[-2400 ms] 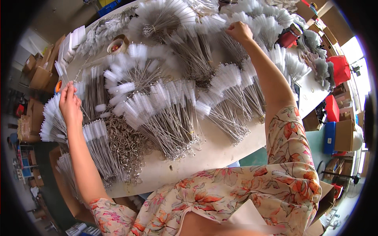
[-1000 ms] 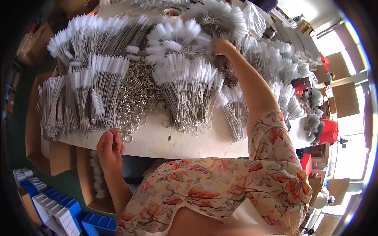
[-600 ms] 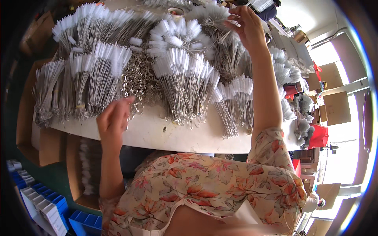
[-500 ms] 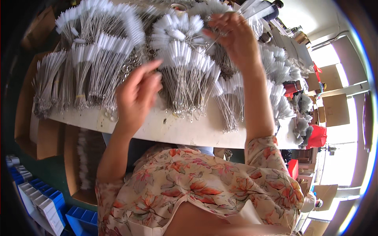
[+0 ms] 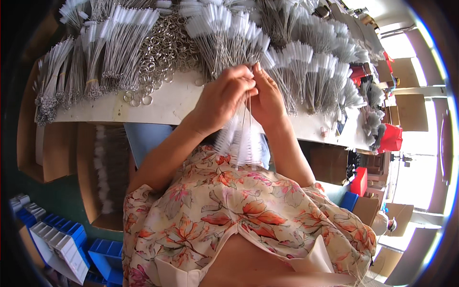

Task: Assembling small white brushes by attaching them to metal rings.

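Grips several brushes by the wire ends between left hand and right hand, closing both around them with fingertips touching. Cannot tell, past the bent fingers, just how the wires sit inside. Holds this cluster nearer the body than the rings and to their right, hanging white bristles downward in front of the shirt. Curls the left fingers inward; points the right thumb upward.

Has the rings heaped on the bench, with a few spilled toward its near edge. Faces bundles of similar brushes close on the left of the rings, others just to their right, and more rows well to their right. Below the rings and to their left, has an open box containing something white and bristly, and lower down, blue bins. Far to the right of the rings, has a red bag.
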Tool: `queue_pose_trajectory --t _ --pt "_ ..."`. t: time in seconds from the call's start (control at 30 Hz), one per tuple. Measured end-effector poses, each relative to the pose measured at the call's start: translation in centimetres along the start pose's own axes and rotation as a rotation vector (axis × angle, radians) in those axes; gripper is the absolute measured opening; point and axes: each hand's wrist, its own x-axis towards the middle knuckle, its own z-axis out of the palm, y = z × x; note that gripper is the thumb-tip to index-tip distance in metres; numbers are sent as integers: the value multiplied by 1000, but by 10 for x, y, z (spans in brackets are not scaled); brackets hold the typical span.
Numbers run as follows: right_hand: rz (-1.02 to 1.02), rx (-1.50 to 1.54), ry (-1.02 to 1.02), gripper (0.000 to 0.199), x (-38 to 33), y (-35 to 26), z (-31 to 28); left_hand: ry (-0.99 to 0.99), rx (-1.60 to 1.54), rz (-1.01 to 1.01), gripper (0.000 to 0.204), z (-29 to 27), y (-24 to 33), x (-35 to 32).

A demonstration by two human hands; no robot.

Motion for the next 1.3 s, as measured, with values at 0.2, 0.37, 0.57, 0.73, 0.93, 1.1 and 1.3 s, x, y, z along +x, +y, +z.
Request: queue_pose_trajectory --t 0.2,0.37,0.57,0.73,0.93,1.1,1.3 --pt "142 -347 -40 19 -15 -43 -8 -42 86 -133 33 -13 26 -35" --pt "83 -2763 -363 5 -33 -57 -14 -226 -106 -476 34 -23 21 -73" --pt "287 -1429 -329 10 -30 7 -2 -158 -65 -458 25 -28 24 -84" --pt "820 -1016 -354 11 -18 2 13 -145 -6 -170 26 -61 29 -75" --pt "-22 -2410 -424 12 -15 -24 -30 -216 635 -689 22 -154 -11 -78" --pt "-79 -1483 -305 9 -9 11 -3 -357 742 -458 12 -121 -27 -62" --pt "-160 -1213 -159 11 12 8 40 220 -775 -966 11 -87 -10 -14"
